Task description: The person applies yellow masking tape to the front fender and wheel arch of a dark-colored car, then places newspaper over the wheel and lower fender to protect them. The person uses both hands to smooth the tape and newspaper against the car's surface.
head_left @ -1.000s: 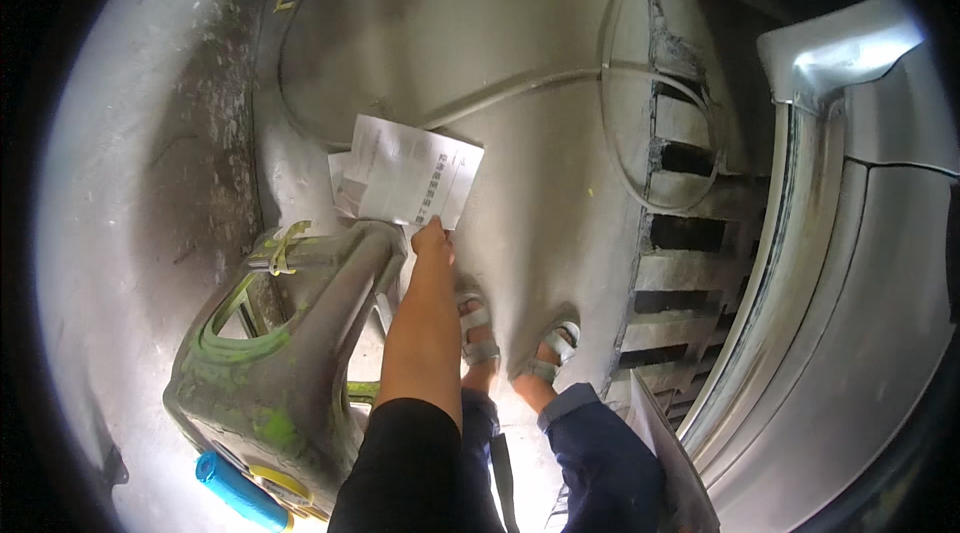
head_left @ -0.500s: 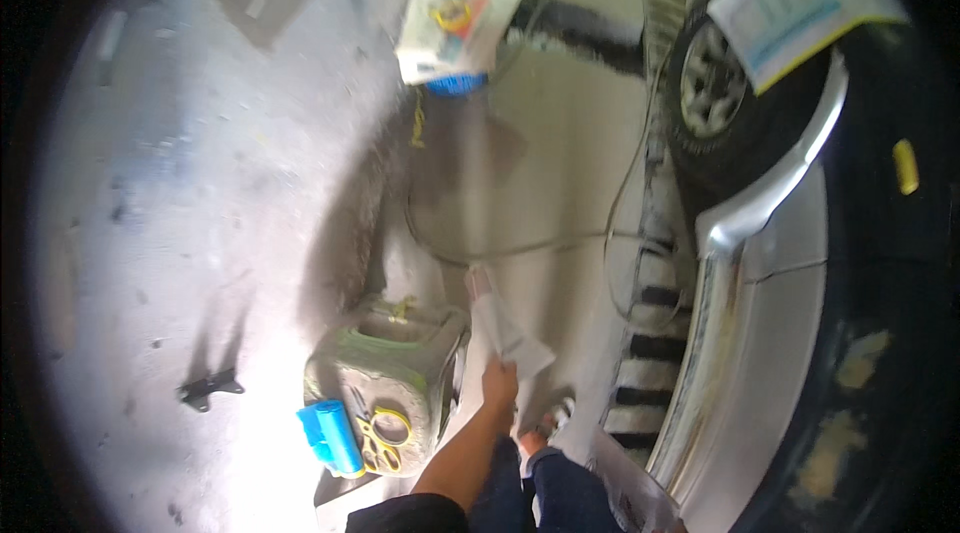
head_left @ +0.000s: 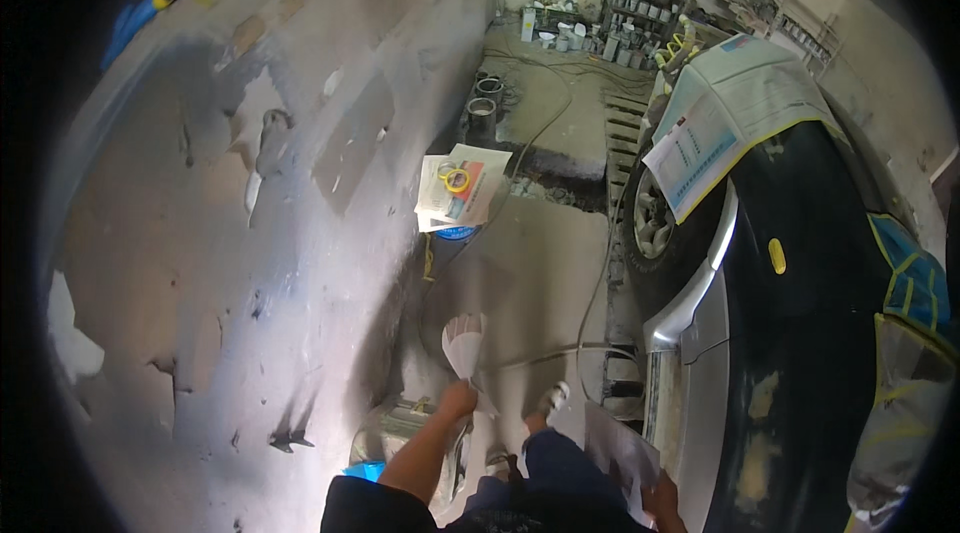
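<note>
My left hand is closed on the narrow middle of a pale sheet of paper, which fans out above the fist with a small tip below it. At the lower right my right hand grips the edge of a greyish sheet hanging beside my leg, close to the car's sill. Below my left forearm is a worn, dusty stool, partly covered by the arm. Only a bit of a blue roll shows on it.
To the right stands a car with a dark panel, its front covered by taped newspaper. Ahead, newspapers with a yellow tape roll lie on a blue-rimmed bucket. A hose crosses the floor; a stained wall runs left.
The view has tilted up, showing shelves and cans at the back. My right hand has come into view with its sheet. Scissors and a yellow tape roll on the stool are now out of sight.
</note>
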`<state>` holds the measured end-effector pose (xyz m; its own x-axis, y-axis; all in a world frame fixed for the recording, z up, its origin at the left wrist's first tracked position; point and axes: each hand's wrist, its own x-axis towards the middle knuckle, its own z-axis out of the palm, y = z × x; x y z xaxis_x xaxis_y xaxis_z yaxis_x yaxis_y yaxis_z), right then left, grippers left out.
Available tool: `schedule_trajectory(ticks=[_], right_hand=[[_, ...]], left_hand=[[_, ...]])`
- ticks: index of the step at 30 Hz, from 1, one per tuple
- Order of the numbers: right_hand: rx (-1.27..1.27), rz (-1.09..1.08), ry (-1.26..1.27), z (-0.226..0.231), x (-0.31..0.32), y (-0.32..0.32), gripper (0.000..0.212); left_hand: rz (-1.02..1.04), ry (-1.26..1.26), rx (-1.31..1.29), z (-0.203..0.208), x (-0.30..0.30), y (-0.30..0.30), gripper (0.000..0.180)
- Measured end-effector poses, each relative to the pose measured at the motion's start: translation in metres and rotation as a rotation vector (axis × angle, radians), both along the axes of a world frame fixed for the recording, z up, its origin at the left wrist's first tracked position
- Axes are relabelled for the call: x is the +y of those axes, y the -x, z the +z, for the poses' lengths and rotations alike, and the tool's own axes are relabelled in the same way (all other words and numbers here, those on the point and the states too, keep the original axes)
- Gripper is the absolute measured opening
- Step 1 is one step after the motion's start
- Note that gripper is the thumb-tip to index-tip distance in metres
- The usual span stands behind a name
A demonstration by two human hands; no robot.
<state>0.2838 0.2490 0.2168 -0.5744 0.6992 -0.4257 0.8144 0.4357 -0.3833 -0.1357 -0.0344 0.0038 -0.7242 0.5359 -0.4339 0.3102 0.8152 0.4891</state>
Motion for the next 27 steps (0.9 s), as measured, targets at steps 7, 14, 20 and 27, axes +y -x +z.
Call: schedule_trajectory(ticks=[7,14,20,27], right_hand=[[0.118,-0.075,0.119,-0.048,0.082,0.093,0.047],[0.157,-0.046,0.064,-0.02,0.159,0.189,0.043],[0.052,-0.113,-0.037,-0.05,0.192,0.263,0.045],[0.047,-0.26,-0.024,-0.025,0.186,0.387,0.047]], left_hand=[[0.015,0.14,0.056,0.067,0.079,0.152,0.028],[0.146,0.1,0.262,0.127,0.159,0.325,0.029],[0.218,0.039,0.4,0.19,0.223,0.462,0.046],[0.502,-0.475,0.296,0.102,0.237,0.655,0.035]])
